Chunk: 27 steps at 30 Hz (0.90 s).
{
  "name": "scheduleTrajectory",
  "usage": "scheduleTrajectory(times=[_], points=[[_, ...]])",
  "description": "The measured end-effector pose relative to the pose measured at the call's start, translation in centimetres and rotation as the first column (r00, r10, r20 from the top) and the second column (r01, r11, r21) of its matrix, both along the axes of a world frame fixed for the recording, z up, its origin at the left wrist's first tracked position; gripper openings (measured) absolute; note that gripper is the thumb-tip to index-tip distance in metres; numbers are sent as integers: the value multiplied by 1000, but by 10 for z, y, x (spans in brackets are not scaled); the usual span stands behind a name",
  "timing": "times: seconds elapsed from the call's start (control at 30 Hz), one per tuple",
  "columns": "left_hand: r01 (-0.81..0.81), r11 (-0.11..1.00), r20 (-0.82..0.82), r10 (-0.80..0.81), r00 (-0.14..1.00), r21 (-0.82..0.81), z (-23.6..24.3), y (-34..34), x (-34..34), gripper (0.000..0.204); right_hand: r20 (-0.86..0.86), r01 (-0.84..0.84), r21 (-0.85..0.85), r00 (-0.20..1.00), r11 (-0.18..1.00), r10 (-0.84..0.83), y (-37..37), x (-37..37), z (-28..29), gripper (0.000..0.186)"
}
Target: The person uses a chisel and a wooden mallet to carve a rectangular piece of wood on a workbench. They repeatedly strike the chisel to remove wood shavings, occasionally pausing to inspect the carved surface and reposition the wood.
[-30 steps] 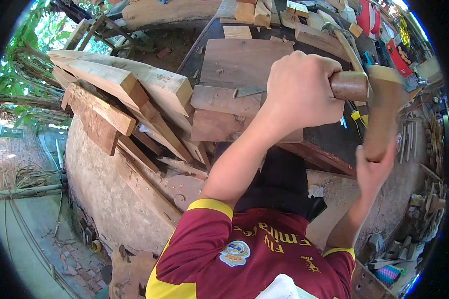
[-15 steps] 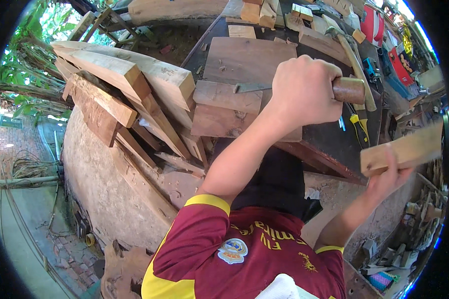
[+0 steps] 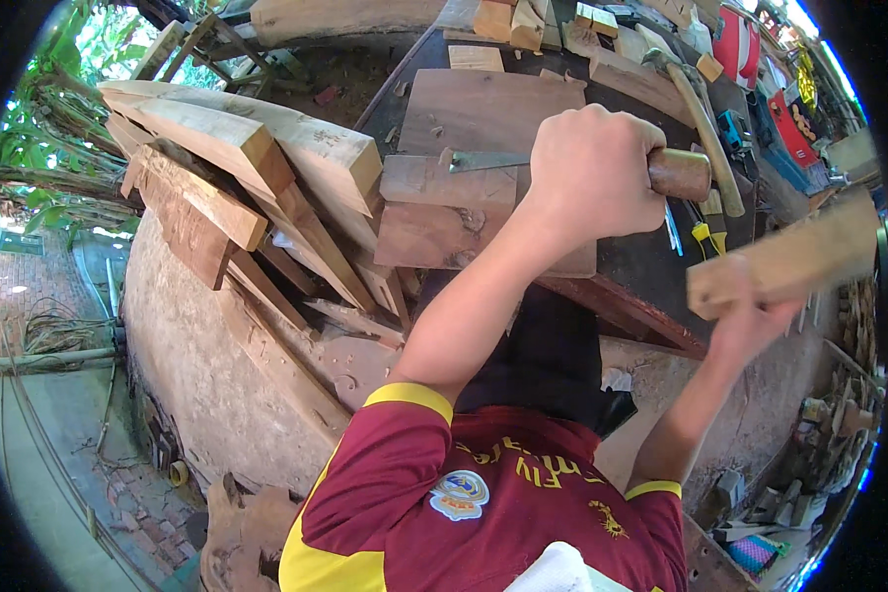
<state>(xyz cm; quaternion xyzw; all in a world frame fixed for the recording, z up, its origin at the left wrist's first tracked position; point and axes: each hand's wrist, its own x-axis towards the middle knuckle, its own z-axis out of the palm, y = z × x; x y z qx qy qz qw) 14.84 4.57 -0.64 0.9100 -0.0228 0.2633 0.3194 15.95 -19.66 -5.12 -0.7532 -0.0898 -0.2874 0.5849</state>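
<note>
My left hand is closed around a chisel with a brown wooden handle. Its flat metal blade points left across the reddish-brown boards on the dark bench. The blade tip lies over a small board; whether it touches the wood I cannot tell. To the right, my right hand grips a pale rectangular wooden block, blurred by motion. The block is apart from the handle's butt end, lower and to its right. A wider board lies behind, and another piece sits nearer me.
Thick timber beams lean together left of the bench. A hammer lies at the bench's right, with a yellow-and-black tool partly behind the block. Cut wood blocks and a red case sit farther back.
The wooden block and my right hand have moved left and slightly nearer me, now partly covering the yellow-and-black tool. My left hand has shifted a little left, carrying the chisel tip leftward and slightly away.
</note>
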Motion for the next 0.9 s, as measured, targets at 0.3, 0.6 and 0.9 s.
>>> scheduleTrajectory(times=[0.3, 0.6, 0.9], points=[[45, 995, -129, -33, 991, 86, -13, 0, -8, 25, -63, -41, -422, 998, 905, 16, -24, -22, -25, 74], [324, 932, -58, -336, 940, -162, 10, -33, -41, 13, -72, -124, -245, 991, 962, 110, -32, -44, -49, 75], [-248, 968, 34, 249, 968, -34, 20, 73, -78, 18, -208, -231, -213, 960, 949, 187, -17, -63, -60, 66]])
